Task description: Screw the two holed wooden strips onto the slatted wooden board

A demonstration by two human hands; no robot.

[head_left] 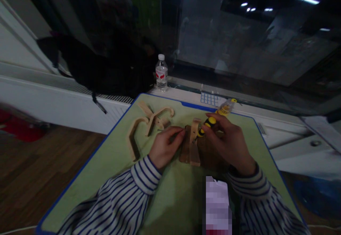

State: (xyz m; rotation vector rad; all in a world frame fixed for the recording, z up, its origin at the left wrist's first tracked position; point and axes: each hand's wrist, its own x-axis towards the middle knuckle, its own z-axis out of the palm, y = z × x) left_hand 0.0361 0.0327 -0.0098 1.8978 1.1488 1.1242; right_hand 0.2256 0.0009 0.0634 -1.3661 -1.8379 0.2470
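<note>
My right hand [231, 139] grips a short yellow-and-black screwdriver [210, 122], its shaft pointing down toward a pale wooden strip [194, 153] with a curved far end. Small dark marks, perhaps screws or holes, show on that strip. Beneath it lies a brown wooden board [184, 153], flat on the table. At the board's left edge, my left hand [166, 144] pinches thumb and forefinger together; whatever is between them is too small to make out. Left of this hand lie a bent wooden piece [131, 139] and a crossed wooden piece with a hooked end [157, 116].
The green table [112, 178] has a blue edge. A water bottle [161, 74] stands on the sill behind, beside a black bag [106, 64]. A yellow-capped clear bottle [226, 108] and a blue grid sheet [209, 99] lie near the far edge. A blurred-out object [217, 203] is in front.
</note>
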